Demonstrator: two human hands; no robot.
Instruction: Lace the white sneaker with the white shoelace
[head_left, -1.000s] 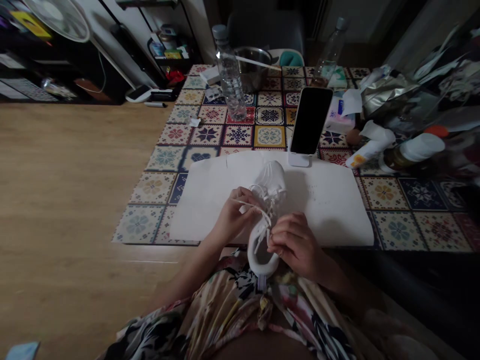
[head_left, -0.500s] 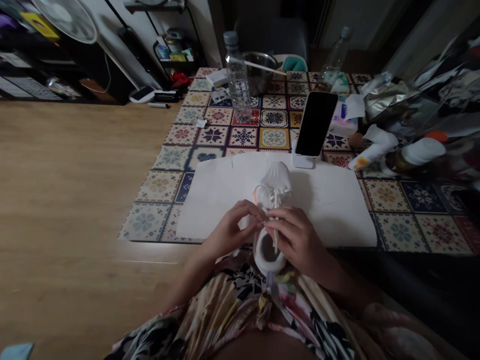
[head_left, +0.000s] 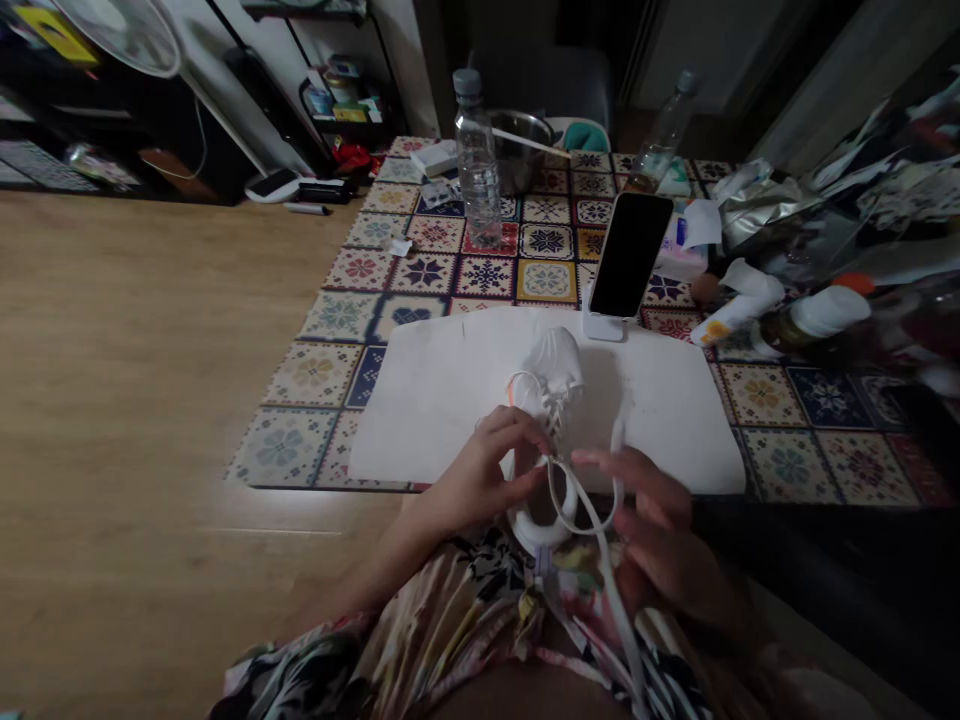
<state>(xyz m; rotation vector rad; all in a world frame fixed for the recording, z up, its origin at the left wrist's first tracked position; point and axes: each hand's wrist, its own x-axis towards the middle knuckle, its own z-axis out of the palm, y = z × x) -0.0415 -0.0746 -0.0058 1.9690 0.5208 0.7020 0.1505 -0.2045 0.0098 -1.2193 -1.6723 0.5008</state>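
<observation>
A white lace-up shoe [head_left: 553, 362] rests with its toe pointing away from me and its opening toward my body. My left hand [head_left: 504, 462] is at the left of the shoe's tongue, thumb and forefinger closed on the white shoelace [head_left: 598, 525] near the upper eyelets. From there the lace swings in a wide loop to the right, and one long strand hangs toward my lap. To the right of the shoe, my right hand [head_left: 660, 515] is blurred, its forefinger stretched toward the eyelets. Lace passes by its fingers; whether they grip it is unclear.
A white sheet [head_left: 427, 400] lies under the shoe on a patterned tablecloth [head_left: 307, 370]. Behind the shoe a phone [head_left: 631, 255] leans on a stand. Farther back are a plastic bottle [head_left: 478, 170] and a metal pot [head_left: 521, 150]. Bottles and bags crowd the right side.
My right hand has moved right and away from the left hand. The shoelace, earlier lying along the shoe, now forms a large loop and a long loose strand. My left hand shifted slightly right.
</observation>
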